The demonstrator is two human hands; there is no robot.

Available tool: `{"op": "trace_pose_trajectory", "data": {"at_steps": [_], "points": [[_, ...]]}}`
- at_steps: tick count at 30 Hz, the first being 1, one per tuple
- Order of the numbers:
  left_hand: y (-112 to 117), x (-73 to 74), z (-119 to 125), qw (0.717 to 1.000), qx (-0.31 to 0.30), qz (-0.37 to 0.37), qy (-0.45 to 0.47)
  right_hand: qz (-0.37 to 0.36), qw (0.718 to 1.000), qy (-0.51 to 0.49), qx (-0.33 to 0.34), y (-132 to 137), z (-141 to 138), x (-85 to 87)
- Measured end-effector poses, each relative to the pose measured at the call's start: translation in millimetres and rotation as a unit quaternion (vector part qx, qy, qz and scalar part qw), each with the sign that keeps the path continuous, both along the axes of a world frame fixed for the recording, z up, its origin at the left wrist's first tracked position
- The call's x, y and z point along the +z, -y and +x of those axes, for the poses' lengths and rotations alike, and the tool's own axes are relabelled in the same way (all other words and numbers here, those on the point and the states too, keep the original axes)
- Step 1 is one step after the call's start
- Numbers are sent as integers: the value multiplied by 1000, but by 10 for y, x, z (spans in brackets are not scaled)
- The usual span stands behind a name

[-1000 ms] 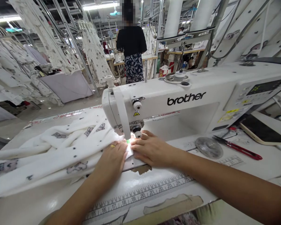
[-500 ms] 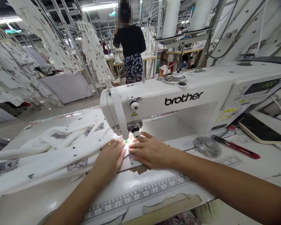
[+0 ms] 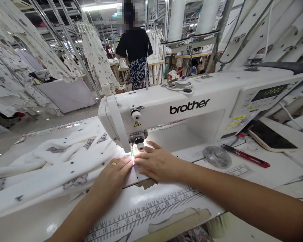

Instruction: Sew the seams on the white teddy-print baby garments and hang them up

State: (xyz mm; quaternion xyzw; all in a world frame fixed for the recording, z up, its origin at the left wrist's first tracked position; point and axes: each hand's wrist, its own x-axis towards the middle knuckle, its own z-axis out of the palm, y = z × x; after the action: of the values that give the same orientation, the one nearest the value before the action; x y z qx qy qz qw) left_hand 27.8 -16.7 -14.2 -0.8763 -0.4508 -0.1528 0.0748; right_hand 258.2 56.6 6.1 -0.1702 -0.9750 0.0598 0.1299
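Note:
A white sewing machine (image 3: 192,92) stands across the table, its lamp lighting the needle area and a small green part (image 3: 132,153). White fabric (image 3: 88,158) printed with grey bears and dark dots lies bunched to the left and reaches under the machine head. My left hand (image 3: 116,171), with a ring on one finger, rests flat on this fabric just left of the needle, fingers extended. To the right of the needle, my right hand (image 3: 160,163) presses down on the cloth with its fingers stretched out. The fingertips of both hands come close together; glare hides the exact stitching point.
Right of the machine bed lie a clear round plastic case (image 3: 217,157), red-handled thread snips (image 3: 246,156) and a phone (image 3: 271,136). A printed ruler strip (image 3: 147,213) runs along the front. Beyond stand a person (image 3: 135,47) and hanging printed fabric (image 3: 97,55).
The camera view has shifted slightly, so the machine appears further left. My left hand's fingers lie flatter and closer to the right fingertips. The standing person's arm has come down.

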Motion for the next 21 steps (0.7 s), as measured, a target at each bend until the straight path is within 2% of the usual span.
{"op": "trace_pose_trajectory", "data": {"at_steps": [5, 11, 21], "points": [[-25, -47, 26, 998, 49, -34, 1, -2, 999, -1, -44, -5, -3, -26], [-31, -75, 31, 997, 58, -44, 13, -1, 998, -2, -60, -10, -21, -58], [-117, -192, 5, 999, 49, -12, 13, -26, 996, -10, -86, -29, -35, -82]]}}
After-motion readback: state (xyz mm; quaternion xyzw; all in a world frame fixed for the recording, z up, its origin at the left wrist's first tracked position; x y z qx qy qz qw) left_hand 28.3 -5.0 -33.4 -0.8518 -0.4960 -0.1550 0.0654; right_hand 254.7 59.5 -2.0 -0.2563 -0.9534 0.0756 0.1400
